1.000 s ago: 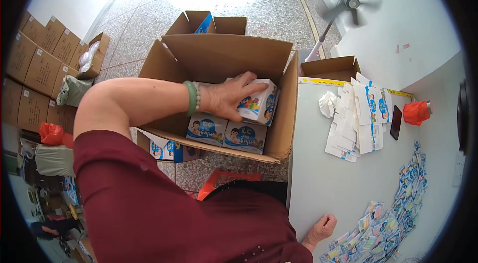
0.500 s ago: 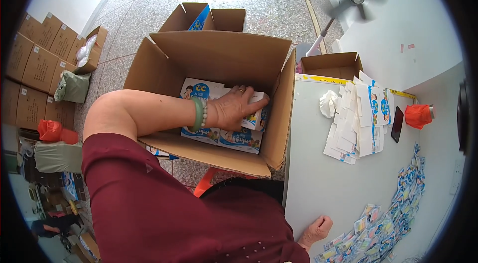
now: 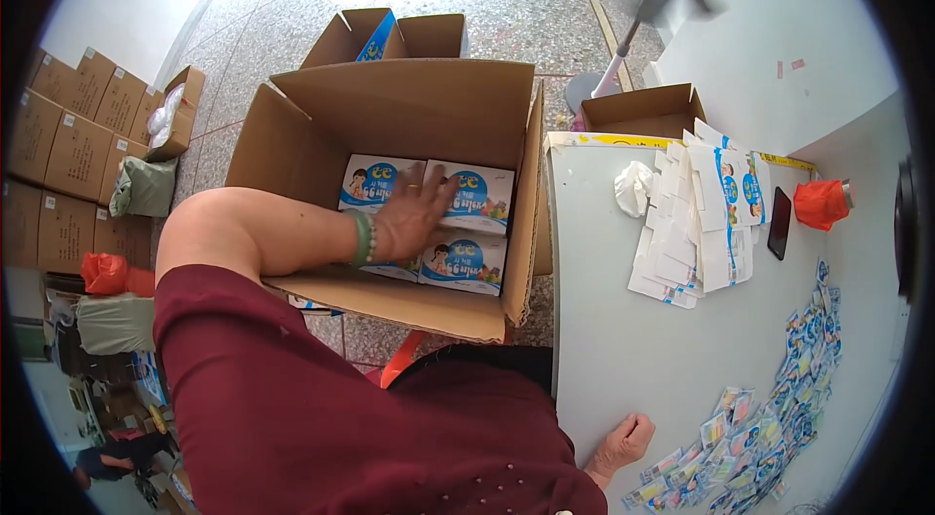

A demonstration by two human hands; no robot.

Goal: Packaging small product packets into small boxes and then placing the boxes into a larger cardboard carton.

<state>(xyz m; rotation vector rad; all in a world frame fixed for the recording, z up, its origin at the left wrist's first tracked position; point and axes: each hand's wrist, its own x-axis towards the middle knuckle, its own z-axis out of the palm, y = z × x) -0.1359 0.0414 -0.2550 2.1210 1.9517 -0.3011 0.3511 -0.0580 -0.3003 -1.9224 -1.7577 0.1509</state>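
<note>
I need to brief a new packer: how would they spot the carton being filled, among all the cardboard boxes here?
Start at the white table; the open brown carton stands against its left edge. Unlike the second open carton behind it and the closed stacked boxes far left, it holds blue-and-white product boxes, with the left hand reaching in.

The big open cardboard carton (image 3: 390, 125) is plain brown. Inside it, the small rectangular product boxes (image 3: 467, 198) are white and blue with bright cartoon pictures. The left hand (image 3: 414, 213) above them wears a pale green bead bracelet (image 3: 362, 238) below a dark maroon sleeve (image 3: 292, 398). Right of the carton, the surface (image 3: 623, 340) is white, its far edge marked with yellow tape (image 3: 623, 140); a crumpled red-orange plastic bag (image 3: 820, 203) and a black phone (image 3: 779, 223) lie there.
</note>
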